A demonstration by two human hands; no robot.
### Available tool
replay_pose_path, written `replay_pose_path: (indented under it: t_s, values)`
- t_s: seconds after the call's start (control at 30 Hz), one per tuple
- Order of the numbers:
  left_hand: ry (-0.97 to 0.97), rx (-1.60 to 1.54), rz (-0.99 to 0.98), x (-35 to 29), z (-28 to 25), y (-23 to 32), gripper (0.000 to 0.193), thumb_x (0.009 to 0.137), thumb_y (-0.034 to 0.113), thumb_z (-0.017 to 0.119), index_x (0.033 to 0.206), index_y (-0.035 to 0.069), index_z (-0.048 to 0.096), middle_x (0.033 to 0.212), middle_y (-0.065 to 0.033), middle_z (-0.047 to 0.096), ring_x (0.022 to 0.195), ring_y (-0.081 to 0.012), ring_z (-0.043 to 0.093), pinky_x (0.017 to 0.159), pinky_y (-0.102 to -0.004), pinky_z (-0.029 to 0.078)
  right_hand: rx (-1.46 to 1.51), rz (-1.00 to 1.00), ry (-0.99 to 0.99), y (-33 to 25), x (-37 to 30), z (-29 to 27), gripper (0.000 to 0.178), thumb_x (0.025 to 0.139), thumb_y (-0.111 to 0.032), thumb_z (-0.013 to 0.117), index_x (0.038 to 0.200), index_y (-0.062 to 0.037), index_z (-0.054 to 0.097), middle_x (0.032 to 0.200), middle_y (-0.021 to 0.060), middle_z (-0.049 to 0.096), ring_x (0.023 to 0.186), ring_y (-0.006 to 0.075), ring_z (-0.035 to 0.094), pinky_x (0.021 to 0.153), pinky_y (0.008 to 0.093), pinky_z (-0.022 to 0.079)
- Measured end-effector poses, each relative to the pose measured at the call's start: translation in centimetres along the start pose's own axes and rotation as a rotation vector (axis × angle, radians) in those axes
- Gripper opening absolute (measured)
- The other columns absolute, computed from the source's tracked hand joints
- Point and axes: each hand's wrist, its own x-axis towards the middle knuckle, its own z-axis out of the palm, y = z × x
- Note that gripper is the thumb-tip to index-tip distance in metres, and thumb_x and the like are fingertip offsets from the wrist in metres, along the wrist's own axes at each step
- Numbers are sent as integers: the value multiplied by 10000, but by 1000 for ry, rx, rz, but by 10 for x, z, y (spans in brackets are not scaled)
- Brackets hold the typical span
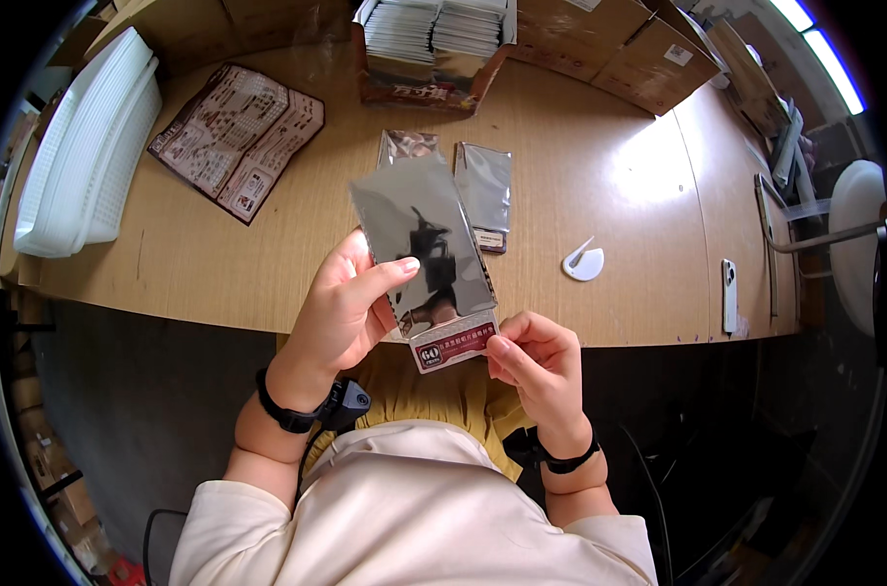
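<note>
A shiny silver foil packet point(385, 205) is held above the table's near edge. My left hand point(336, 308) grips its left side, thumb flat on the foil. From the packet's lower end a silver card with a dark red printed band point(453, 344) sticks out. My right hand point(541, 366) pinches that card's right corner between thumb and fingers. Behind the held packet lie a silver packet point(484, 176) and a brownish reflective packet point(409, 145), the latter partly hidden. To the right rests a white letter opener point(586, 264) with a pointed tip.
An open display box point(414, 93) full of upright packets stands at the back. A creased printed sheet point(238, 137) lies left of it, beside stacked white plastic baskets point(82, 156). Cardboard boxes point(609, 59) line the back right. A phone point(729, 296) lies near the right edge.
</note>
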Motion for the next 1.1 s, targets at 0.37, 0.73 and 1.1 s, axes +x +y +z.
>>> replay_pose_path:
  t_s: [0.37, 0.73, 1.1]
  values:
    - [-19, 38, 10, 1, 2, 2, 345, 882, 8, 481, 1215, -21, 394, 1102, -137, 577, 936, -175, 626, 764, -305, 549, -18, -8, -6, -1, -3, 0, 76, 882, -28, 611, 840, 34, 595, 796, 51, 621, 667, 76, 565, 593, 195, 449]
    - [-12, 188, 43, -4, -5, -3, 327, 891, 20, 515, 1196, -15, 401, 971, -74, 597, 805, -94, 620, 594, -193, 516, -42, -8, -37, -2, -6, 0, 57, 884, -14, 601, 865, 40, 597, 807, 45, 617, 704, 79, 574, 631, 201, 466]
    - [-205, 550, 8, -21, 1, -56, 342, 945, 48, 435, 1261, -27, 327, 1001, -77, 568, 826, -85, 544, 721, -249, 469, -377, 53, -21, -3, -8, -41, 80, 869, -22, 626, 902, 22, 569, 809, 6, 594, 736, 33, 542, 620, 168, 439]
